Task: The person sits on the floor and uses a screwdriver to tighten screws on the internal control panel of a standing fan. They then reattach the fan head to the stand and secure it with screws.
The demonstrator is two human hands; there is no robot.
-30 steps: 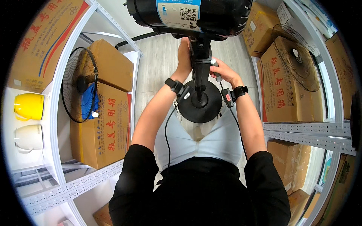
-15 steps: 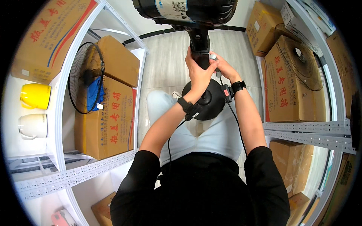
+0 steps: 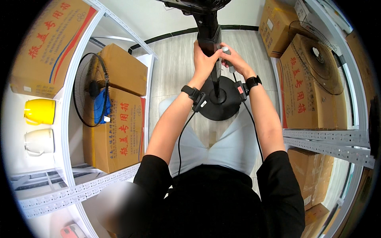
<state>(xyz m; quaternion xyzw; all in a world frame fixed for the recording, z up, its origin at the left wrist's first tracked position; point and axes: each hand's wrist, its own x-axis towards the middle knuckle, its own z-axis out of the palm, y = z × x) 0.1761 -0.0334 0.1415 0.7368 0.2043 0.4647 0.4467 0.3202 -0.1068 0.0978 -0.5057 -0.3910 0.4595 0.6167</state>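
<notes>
A black pedestal fan stands upright between my knees, its round base (image 3: 220,111) on the floor. The fan's motor head (image 3: 198,4) is cut off by the top edge. My left hand (image 3: 204,61) is wrapped around the black column (image 3: 209,37) below that head. Just right of the column, my right hand (image 3: 234,59) is closed around a grey-handled screwdriver (image 3: 226,50) with a pale rounded end. Its tip cannot be made out. Black bands with small boxes and cables sit on both wrists.
Shelves flank me, with cardboard boxes (image 3: 123,135) on the left and more boxes (image 3: 293,91) on the right. A fan guard (image 3: 91,89) leans at left, another guard (image 3: 317,59) at right. Yellow (image 3: 39,112) and white (image 3: 39,142) mugs stand at left. A blurred pale shape (image 3: 119,200) shows lower left.
The fan's head has shifted up and left, mostly out of view, and more column shows. Both hands have moved slightly upward, still on the column and screwdriver. A blurred shape has appeared lower left.
</notes>
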